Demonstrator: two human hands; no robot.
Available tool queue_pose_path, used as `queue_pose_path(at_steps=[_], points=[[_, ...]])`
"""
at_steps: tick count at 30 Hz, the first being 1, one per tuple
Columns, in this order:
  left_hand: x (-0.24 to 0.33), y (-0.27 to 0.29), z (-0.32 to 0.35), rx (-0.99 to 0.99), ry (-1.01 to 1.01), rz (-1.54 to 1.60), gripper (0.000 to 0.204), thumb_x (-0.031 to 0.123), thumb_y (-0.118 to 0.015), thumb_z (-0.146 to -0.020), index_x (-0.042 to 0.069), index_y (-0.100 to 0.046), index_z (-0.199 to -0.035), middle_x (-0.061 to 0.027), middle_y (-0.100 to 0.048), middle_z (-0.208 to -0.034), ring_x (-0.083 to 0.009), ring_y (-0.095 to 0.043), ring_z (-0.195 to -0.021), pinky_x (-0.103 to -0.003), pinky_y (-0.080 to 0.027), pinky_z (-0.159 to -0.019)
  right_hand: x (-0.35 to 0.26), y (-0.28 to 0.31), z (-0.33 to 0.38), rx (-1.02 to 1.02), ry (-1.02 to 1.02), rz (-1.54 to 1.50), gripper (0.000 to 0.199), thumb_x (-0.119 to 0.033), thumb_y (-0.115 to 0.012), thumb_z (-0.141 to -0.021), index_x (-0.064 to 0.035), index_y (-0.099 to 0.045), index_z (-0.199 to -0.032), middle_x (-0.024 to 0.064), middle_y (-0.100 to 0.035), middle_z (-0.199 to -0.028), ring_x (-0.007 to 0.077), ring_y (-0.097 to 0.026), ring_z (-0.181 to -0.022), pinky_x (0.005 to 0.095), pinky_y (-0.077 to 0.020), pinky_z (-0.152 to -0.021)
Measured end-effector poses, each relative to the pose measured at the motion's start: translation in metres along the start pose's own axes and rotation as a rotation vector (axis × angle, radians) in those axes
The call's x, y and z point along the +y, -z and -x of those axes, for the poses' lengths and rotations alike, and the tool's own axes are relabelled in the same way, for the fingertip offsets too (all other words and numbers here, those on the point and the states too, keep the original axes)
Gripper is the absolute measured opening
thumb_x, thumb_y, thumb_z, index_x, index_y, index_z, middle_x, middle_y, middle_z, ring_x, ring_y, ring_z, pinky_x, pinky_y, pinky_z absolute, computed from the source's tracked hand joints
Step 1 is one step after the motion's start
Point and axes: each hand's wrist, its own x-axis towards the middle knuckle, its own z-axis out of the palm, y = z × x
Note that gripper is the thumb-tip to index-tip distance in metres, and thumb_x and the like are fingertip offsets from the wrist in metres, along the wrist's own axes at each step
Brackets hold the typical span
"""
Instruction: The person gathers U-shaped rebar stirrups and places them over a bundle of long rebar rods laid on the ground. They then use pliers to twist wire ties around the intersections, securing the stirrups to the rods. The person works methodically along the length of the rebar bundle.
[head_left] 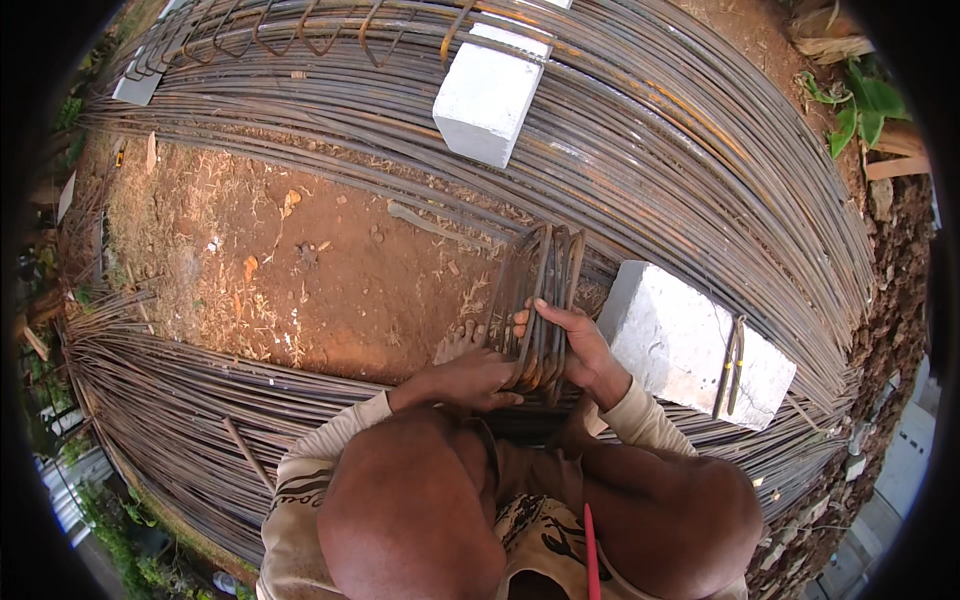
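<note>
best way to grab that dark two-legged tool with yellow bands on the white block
Probably by both legs of the tool, around mid-length, coming from the person's side: they lie close together, nearly parallel, loose ends pointing that way. The right hand is nearer but is closed on the bent steel rods.

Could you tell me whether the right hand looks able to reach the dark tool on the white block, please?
Probably yes: the dark tool lies uncovered on the white block beside the right hand, though that hand would first have to let go of the metal loops.
</note>
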Motion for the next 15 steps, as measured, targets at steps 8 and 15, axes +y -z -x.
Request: queue_pose_path(at_steps=[8, 15], points=[[-0.007, -0.002, -0.004, 0.132, 0.025, -0.123, 0.058, 0.031, -0.079, -0.084, 0.003, -0.054, -0.129, -0.0224, -0.064, -0.121, -0.0417, -0.063, -0.11, -0.05, -0.052, -0.092, -0.011, -0.02, 0.019, -0.062, 0.233, 0.314, 0.026, -0.016, -0.072, -0.097, 0.001, -0.064, -0.115, 0.0143, -0.074, -0.099, 0.0256, -0.075, -0.092, 0.0389, -0.0637, -0.08], [-0.018, 0.04, -0.011, 0.31, -0.216, 1.029, 0.095, 0.052, -0.083, -0.082, -0.002, -0.043, -0.149, -0.0187, -0.064, -0.136, -0.0288, -0.06, -0.128, -0.041, -0.047, -0.108, -0.007, -0.026, 0.037, -0.154, 0.423, 0.562, 0.026, -0.012, -0.069, -0.099, 0.0057, -0.064, -0.118, 0.0157, -0.075, -0.099, 0.0201, -0.073, -0.085, 0.0356, -0.0614, -0.076]])
